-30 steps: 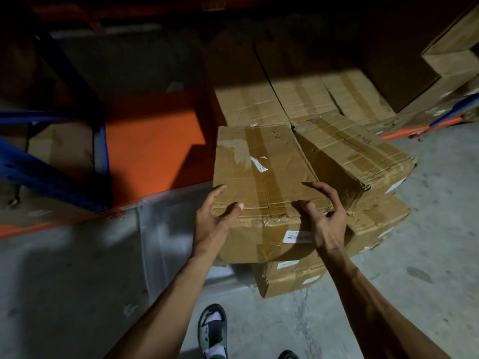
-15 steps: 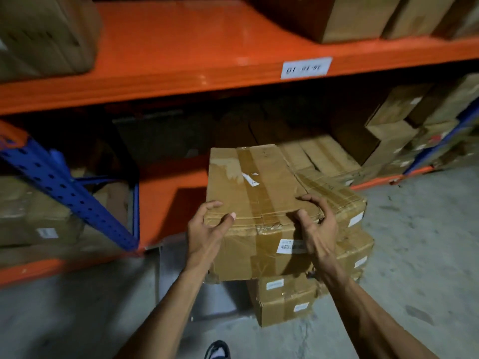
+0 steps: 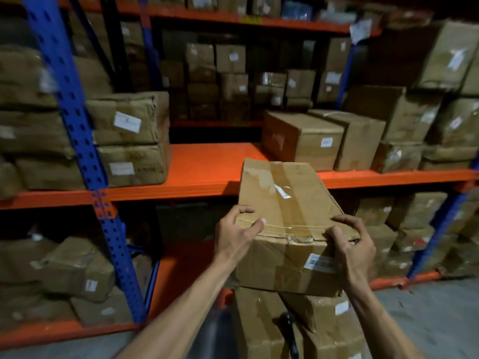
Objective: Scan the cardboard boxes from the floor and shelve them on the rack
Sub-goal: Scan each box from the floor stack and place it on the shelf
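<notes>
My left hand [image 3: 237, 235] and right hand [image 3: 353, 248] grip a taped cardboard box [image 3: 287, 216], its barcode label [image 3: 320, 263] blurred; stacked boxes [image 3: 298, 330] crowd the bottom of the frame.

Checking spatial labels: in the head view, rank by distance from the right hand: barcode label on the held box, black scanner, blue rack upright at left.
1. Barcode label: beside the right hand, on the held box's front.
2. Black scanner: below, on the stacked boxes.
3. Blue rack upright: far left.

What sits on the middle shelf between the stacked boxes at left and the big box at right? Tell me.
Nothing: in the head view, that stretch of orange shelf is bare.
</notes>
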Motion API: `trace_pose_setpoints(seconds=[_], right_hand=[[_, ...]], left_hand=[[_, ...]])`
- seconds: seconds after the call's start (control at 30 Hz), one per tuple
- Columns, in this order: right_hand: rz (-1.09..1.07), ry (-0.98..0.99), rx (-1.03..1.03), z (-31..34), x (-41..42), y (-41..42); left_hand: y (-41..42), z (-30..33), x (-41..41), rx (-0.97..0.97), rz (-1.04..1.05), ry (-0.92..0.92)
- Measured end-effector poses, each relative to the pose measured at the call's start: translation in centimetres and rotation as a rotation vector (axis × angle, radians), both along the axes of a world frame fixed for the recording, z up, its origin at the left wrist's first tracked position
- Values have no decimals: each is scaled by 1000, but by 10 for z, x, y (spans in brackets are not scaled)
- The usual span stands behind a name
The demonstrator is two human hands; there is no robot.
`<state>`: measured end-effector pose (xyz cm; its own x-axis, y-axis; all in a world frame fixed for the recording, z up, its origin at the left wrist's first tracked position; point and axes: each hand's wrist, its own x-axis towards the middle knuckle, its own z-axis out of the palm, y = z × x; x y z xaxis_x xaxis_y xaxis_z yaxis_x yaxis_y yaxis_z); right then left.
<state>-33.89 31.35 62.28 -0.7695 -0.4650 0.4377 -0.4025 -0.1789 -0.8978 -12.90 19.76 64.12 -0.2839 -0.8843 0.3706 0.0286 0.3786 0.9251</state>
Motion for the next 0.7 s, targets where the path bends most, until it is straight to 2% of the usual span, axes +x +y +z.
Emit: trace_pose_setpoints(seconds=[0.17, 0.33, 0.7], right_hand=[[59, -15, -81, 49, 16, -38], [146, -15, -96, 71, 44, -116], [268, -41, -32, 31, 81, -324]], left_hand=[[-25, 50, 23, -80, 106, 19], [-80, 70, 56, -100, 228, 48], [-265, 30, 101, 35, 329, 39]])
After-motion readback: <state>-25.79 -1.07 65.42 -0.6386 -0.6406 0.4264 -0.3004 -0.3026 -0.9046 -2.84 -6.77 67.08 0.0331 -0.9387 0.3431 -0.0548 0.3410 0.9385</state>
